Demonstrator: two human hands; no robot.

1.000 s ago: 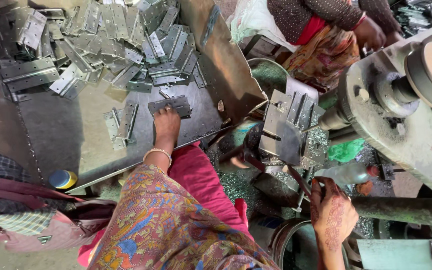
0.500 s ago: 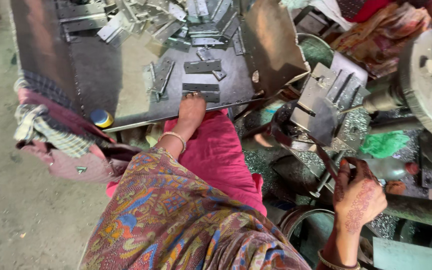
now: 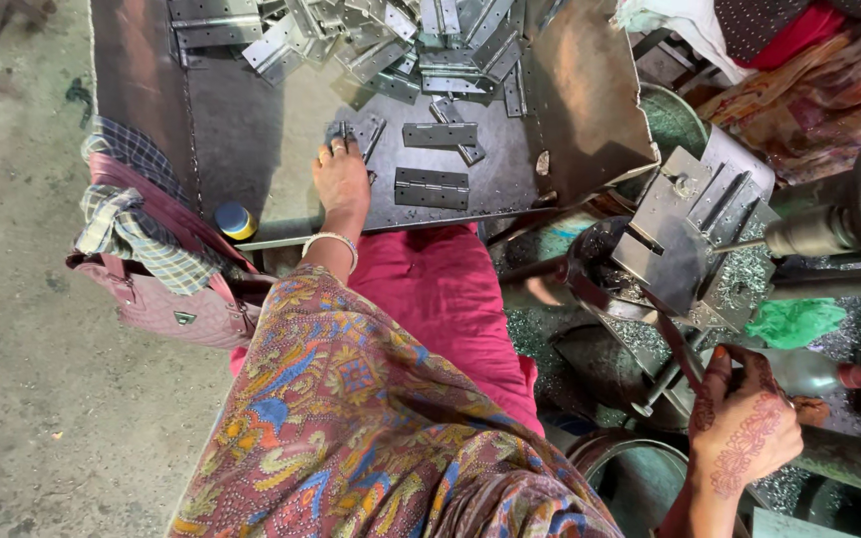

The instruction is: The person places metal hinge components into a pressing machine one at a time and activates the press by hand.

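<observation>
Steel hinge (image 3: 351, 134) under outstretched left hand (image 3: 341, 179), grip closing on it; right hand (image 3: 744, 433) clamped on lever (image 3: 685, 359).

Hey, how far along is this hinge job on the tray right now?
Done: I cannot tell finished hinges from unworked ones.
In hand: the left hand rests on a hinge at the near part of the metal tray, fingers over it. The right hand is on the machine lever below the jig block, which looks empty.
Left: a large pile of hinges lies at the far end.
</observation>
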